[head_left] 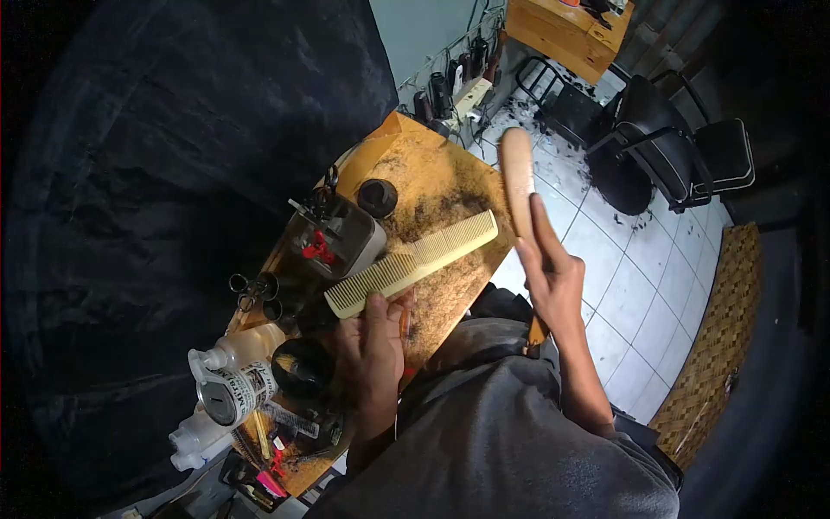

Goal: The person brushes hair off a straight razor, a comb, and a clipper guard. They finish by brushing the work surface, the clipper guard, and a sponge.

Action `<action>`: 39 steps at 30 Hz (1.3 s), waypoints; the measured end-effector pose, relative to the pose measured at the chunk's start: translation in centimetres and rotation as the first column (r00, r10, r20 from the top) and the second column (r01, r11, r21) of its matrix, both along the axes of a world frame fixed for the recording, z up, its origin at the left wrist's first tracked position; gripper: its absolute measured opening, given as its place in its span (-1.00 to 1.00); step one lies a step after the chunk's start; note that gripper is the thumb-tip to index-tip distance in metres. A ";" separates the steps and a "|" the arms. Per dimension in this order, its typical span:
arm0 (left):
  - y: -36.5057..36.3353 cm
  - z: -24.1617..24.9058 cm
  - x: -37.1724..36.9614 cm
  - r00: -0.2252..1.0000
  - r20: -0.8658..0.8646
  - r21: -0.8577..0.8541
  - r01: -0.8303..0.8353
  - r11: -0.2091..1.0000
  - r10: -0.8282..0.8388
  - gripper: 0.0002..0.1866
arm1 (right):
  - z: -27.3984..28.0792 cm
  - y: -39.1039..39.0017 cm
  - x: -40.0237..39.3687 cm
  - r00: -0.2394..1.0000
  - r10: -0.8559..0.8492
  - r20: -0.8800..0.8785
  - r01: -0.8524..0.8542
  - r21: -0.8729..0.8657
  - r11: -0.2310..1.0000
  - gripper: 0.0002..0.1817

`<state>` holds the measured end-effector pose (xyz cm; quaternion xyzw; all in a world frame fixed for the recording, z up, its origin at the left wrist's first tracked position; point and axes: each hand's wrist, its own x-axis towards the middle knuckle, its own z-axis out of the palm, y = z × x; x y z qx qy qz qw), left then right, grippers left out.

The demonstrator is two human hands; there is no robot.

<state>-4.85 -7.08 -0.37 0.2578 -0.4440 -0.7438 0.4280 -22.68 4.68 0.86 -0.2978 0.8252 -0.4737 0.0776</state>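
Note:
My left hand (373, 350) is closed on a pale yellow comb (424, 258), thumb on top near its lower end. The comb slants up to the right above a wooden table (445, 164) strewn with cut hair. In my right hand (555, 281) is a light wooden brush (517, 164), held nearly upright past the table's right edge, its bristles facing left. Comb and brush are apart. Left of the comb stands a grey container (367, 246) with a red clip (318, 248) and tools in it. A dark round jar (378, 199) sits behind the container.
Scissors (251, 290), a dark bowl (303, 368), a labelled can (229, 398) and bottles (194, 437) crowd the table's left side. Several clippers (441, 91) hang by the wall. A black chair (657, 130) stands on the hair-strewn tiled floor (618, 268).

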 end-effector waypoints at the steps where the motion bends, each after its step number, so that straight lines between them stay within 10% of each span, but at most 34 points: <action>1: 0.0 0.1 0.1 0.999 0.034 0.023 0.004 1.000 -0.005 -0.74 | 0.6 0.0 0.0 0.995 -0.010 0.099 0.012 -0.019 1.000 -0.42; 8: 1.6 -2.4 -0.2 0.961 0.274 -0.113 0.056 0.992 -0.023 -0.76 | 2.1 -0.1 3.7 0.821 0.555 -0.135 -0.571 -0.219 0.791 -0.36; 10: 1.6 -2.4 0.2 0.947 0.319 -0.212 0.110 0.971 -0.038 -0.78 | 1.8 -0.3 3.4 0.805 0.577 -0.136 -0.593 -0.159 0.790 -0.38; 12: 1.6 0.5 -1.3 0.997 -0.040 0.160 0.078 0.984 -0.073 -0.79 | 0.8 -0.5 2.5 0.854 0.504 -0.129 -0.519 -0.158 0.840 -0.43; 14: 0.8 1.0 -0.8 0.998 0.000 0.138 0.062 0.988 -0.062 -0.77 | -0.7 0.2 1.2 0.952 0.294 -0.080 -0.301 -0.093 0.949 -0.42; 18: -0.6 0.1 0.2 0.998 -0.064 -0.052 0.003 0.999 -0.007 -0.77 | -0.4 1.0 -0.6 0.981 0.129 0.142 -0.112 -0.122 0.986 -0.25; 20: -1.2 0.6 0.3 0.932 0.360 -0.626 0.200 0.754 0.052 -0.79 | 0.3 1.6 -0.4 0.934 0.243 0.264 -0.163 -0.293 0.942 -0.26; 23: -1.4 1.3 -0.1 0.924 0.382 -0.719 0.314 0.619 -0.025 -0.79 | 2.4 3.4 0.6 0.628 0.479 0.613 -0.386 -0.289 0.876 -0.31; 26: 0.1 1.5 -0.6 0.925 0.311 -0.310 0.316 0.897 -0.218 -0.77 | 2.9 2.2 0.5 0.542 0.839 0.052 -0.816 -0.204 0.540 -0.40; 27: -0.7 1.8 -0.7 0.907 0.419 -0.715 0.355 0.602 -0.038 -0.79 | 3.0 2.0 0.6 0.569 0.822 0.033 -0.815 -0.105 0.569 -0.47; 30: -1.1 0.9 1.9 0.869 0.465 -0.828 0.361 0.429 0.168 -0.81 | 2.3 2.5 -0.1 0.658 0.717 0.230 -0.717 -0.101 0.690 -0.47; 32: -1.3 0.9 1.8 0.878 0.462 -0.809 0.358 0.466 0.128 -0.84 | 2.6 2.5 -1.0 0.732 0.600 0.322 -0.636 0.007 0.772 -0.48; 34: -1.0 1.4 1.2 0.941 0.337 -0.810 0.294 0.507 -0.007 -0.83 | 1.0 2.4 -2.0 0.902 0.427 0.061 -0.431 0.198 0.881 -0.48; 39: 0.2 1.9 0.5 0.940 0.330 -0.782 0.324 0.533 -0.088 -0.71 | -0.3 1.2 -2.4 0.988 0.061 0.140 -0.086 0.180 0.980 -0.53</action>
